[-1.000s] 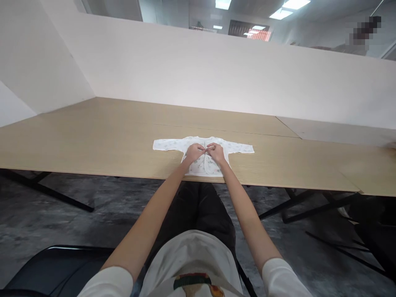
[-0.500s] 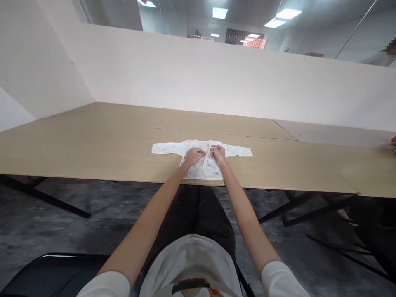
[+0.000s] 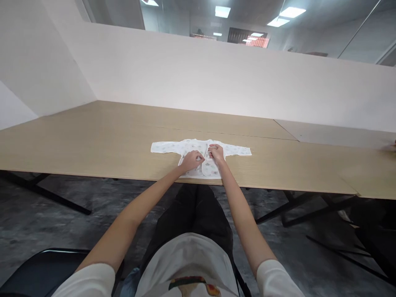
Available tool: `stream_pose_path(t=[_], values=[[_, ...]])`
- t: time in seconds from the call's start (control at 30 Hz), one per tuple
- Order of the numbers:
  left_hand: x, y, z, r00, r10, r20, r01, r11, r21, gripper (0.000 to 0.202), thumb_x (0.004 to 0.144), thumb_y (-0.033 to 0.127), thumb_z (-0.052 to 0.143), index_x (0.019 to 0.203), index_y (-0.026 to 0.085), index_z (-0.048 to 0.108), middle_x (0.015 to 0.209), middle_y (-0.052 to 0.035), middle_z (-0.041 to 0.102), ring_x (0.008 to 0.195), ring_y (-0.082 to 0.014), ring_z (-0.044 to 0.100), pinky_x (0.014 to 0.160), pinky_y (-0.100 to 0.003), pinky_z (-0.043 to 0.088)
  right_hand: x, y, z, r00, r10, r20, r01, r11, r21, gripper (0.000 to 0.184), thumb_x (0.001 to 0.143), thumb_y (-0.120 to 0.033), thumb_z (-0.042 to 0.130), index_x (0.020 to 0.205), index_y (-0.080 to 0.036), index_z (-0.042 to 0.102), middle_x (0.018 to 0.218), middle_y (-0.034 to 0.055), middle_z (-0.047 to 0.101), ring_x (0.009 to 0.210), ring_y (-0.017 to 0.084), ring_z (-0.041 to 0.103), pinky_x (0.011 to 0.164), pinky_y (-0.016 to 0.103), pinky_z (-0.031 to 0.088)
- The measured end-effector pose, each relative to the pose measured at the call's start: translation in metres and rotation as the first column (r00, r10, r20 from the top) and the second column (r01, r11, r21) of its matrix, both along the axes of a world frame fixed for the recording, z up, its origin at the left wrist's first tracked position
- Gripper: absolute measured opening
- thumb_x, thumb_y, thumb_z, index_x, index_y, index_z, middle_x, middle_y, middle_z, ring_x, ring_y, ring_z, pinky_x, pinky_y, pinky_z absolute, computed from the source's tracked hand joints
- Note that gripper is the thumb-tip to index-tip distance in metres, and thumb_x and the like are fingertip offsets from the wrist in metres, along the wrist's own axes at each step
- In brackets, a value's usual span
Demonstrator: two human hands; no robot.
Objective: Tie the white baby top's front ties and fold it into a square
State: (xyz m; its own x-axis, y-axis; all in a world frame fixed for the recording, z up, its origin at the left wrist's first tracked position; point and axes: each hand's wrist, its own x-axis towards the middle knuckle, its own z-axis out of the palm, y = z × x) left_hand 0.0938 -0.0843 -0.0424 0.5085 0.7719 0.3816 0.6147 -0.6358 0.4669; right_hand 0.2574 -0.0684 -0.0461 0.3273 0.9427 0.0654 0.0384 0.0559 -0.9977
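Observation:
A small white baby shirt (image 3: 168, 147) with a faint print lies flat near the front edge of the wooden table (image 3: 93, 136), its long sleeves spread out to both sides. My left hand (image 3: 192, 160) rests on the left front panel with fingers curled and pinching the fabric at the centre opening. My right hand (image 3: 216, 153) is on the right panel, fingers also curled and pinched on the fabric beside the opening. The two hands almost touch over the shirt's middle.
The long wooden table runs left to right, with a second tabletop (image 3: 337, 134) adjoining at the right. A white partition wall (image 3: 216, 78) stands behind it. A black chair (image 3: 40, 274) is at my lower left. Black table legs (image 3: 293, 208) show underneath.
My left hand has slid a little toward me, down the shirt's centre opening. My right hand stays near the same spot. The shirt has not shifted on the table.

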Motion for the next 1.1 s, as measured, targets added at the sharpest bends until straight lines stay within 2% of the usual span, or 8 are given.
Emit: stream_pose_path(t=[0.07,0.17,0.23,0.33,0.5,0.8,1.1], values=[[-0.001,0.001,-0.001,1.000,-0.005,0.005,0.005,0.999,-0.033,0.021,0.081,0.032,0.057,0.079,0.018,0.072,0.086,-0.0058,0.068,0.083,-0.0195,0.060,0.081,-0.031,0.046,0.002,-0.005,-0.002,0.990,0.050,0.134,-0.049,0.999,-0.009,0.022,0.064,-0.018,0.058,0.087,-0.018,0.058,0.046,-0.0094,0.048,0.039,0.008,0.043,0.040,0.018,0.032],[-0.001,0.005,-0.004,0.999,-0.003,0.050,0.007,0.997,-0.081,0.019,0.080,0.031,0.058,0.079,0.019,0.072,0.087,-0.0053,0.070,0.083,-0.0188,0.061,0.081,-0.030,0.047,0.004,-0.019,-0.005,0.938,0.193,0.288,-0.191,0.981,-0.035,0.020,0.067,-0.024,0.061,0.086,-0.018,0.061,0.048,-0.0079,0.052,0.040,0.008,0.044,0.043,0.019,0.034],[-0.001,0.007,-0.006,0.997,-0.001,0.076,0.008,0.996,-0.092,0.019,0.080,0.032,0.058,0.079,0.019,0.072,0.087,-0.0056,0.070,0.084,-0.0187,0.062,0.081,-0.029,0.047,0.005,-0.028,-0.006,0.905,0.251,0.343,-0.257,0.966,-0.030,0.020,0.067,-0.023,0.062,0.086,-0.018,0.064,0.052,-0.0063,0.055,0.045,0.009,0.048,0.047,0.019,0.037],[-0.002,0.011,-0.010,0.997,0.000,0.083,0.008,0.995,-0.096,0.018,0.079,0.031,0.059,0.079,0.018,0.071,0.087,-0.0057,0.070,0.083,-0.0184,0.062,0.080,-0.029,0.048,0.005,-0.038,-0.005,0.878,0.270,0.395,-0.291,0.957,-0.006,0.021,0.067,-0.018,0.060,0.087,-0.017,0.067,0.060,-0.0039,0.061,0.054,0.010,0.053,0.054,0.019,0.041],[-0.001,0.015,-0.016,0.998,0.007,0.070,-0.001,0.997,-0.083,0.014,0.076,0.023,0.058,0.077,0.018,0.071,0.086,-0.0047,0.069,0.084,-0.0179,0.061,0.081,-0.029,0.048,0.005,-0.042,-0.001,0.830,0.317,0.459,-0.354,0.935,-0.006,0.023,0.066,-0.016,0.065,0.088,-0.018,0.070,0.068,-0.0024,0.064,0.064,0.011,0.057,0.060,0.019,0.043],[-0.001,0.013,-0.016,0.994,-0.004,0.106,0.013,0.997,-0.079,0.014,0.078,0.025,0.058,0.077,0.018,0.069,0.085,-0.0051,0.068,0.083,-0.0182,0.061,0.080,-0.030,0.048,0.006,-0.039,-0.005,0.903,0.298,0.308,-0.289,0.954,-0.077,0.031,0.058,-0.011,0.065,0.088,-0.018,0.061,0.065,-0.0050,0.062,0.059,0.011,0.057,0.054,0.019,0.043],[-0.001,0.010,-0.012,0.988,-0.011,0.153,0.025,0.995,-0.093,0.013,0.078,0.026,0.058,0.074,0.017,0.067,0.081,-0.0041,0.066,0.080,-0.0173,0.061,0.077,-0.029,0.048,0.005,-0.044,0.000,0.930,0.280,0.238,-0.275,0.960,-0.052,0.036,0.058,-0.013,0.072,0.092,-0.018,0.062,0.064,-0.0040,0.065,0.054,0.010,0.057,0.052,0.018,0.043]])
